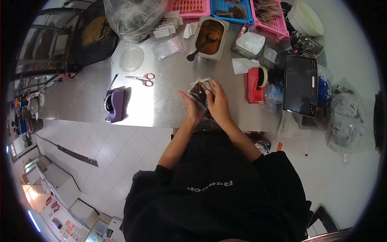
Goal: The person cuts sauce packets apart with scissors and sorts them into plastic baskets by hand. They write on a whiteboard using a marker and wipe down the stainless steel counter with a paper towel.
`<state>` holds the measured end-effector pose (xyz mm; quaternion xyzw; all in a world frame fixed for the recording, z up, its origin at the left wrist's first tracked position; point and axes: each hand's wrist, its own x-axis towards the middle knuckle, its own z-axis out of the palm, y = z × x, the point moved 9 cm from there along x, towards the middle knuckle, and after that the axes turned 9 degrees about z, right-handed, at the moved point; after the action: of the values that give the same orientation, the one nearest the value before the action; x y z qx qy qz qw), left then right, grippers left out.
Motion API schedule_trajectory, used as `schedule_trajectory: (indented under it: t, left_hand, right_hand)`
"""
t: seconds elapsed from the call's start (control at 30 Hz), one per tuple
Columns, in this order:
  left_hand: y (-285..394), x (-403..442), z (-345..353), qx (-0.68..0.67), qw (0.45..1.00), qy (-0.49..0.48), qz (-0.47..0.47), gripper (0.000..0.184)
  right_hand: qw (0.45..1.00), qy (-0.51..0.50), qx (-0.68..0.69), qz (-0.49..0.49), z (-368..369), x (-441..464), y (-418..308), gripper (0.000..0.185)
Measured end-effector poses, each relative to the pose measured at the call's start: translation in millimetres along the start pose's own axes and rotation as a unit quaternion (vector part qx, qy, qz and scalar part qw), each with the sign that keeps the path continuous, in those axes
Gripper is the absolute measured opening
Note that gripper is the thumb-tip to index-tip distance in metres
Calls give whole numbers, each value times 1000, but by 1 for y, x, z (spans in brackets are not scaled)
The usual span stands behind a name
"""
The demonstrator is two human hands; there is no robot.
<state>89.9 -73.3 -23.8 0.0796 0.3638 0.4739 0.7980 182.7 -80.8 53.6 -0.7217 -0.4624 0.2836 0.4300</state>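
Note:
A small clear plastic packet with dark brown contents (199, 91) is held between my two hands near the front edge of the metal table (161, 109). My left hand (192, 109) supports it from the left, thumb pointing out to the side. On the right, my right hand (218, 102) grips the packet between thumb and fingers. Behind the hands stands a steel container of brown liquid (216, 30) with a dark spoon (198, 50) in it. Red-handled scissors (146, 79) lie to the left.
A purple tape dispenser (117, 105) stands front left, a red one (253, 85) to the right beside a tablet (300, 85). Pink basket (282, 30), blue basket (250, 21), a large plastic bag (135, 18) and a round lid (132, 59) are farther back.

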Motion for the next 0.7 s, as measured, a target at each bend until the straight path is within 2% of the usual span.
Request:
schedule_trajectory:
  t: [0.07,0.17,0.27,0.37,0.47,0.57,0.6,0.63,0.7]
  left_hand:
    - [-3,5,-7,77,996,-50,23,75]
    - [-7,5,-20,121,992,-41,-10,59]
    - [-1,0,-30,93,995,-14,-32,47]
    - [21,0,-50,20,1000,1,3,40]
    - [50,0,-92,-5,998,24,50,37]
    - [72,-6,-126,-30,995,65,66,36]
    - [79,-14,-124,-36,995,73,59,36]
    - [90,-16,-134,8,993,73,94,39]
    - [99,-27,-131,17,992,64,108,42]
  right_hand:
    - [999,14,-31,-26,-2,0,-3,34]
    - [979,-79,-150,-114,11,-4,-22,35]
    - [977,-105,-139,-125,14,-5,-24,34]
    - [993,-103,-25,52,5,-8,19,30]
    - [933,-156,-324,0,1,-34,38,29]
    - [925,-194,-323,-50,12,-51,73,38]
    - [933,-232,-274,10,13,-48,81,39]
    - [935,-268,-222,71,15,-45,89,41]
    - [916,-351,-110,159,25,-42,84,44]
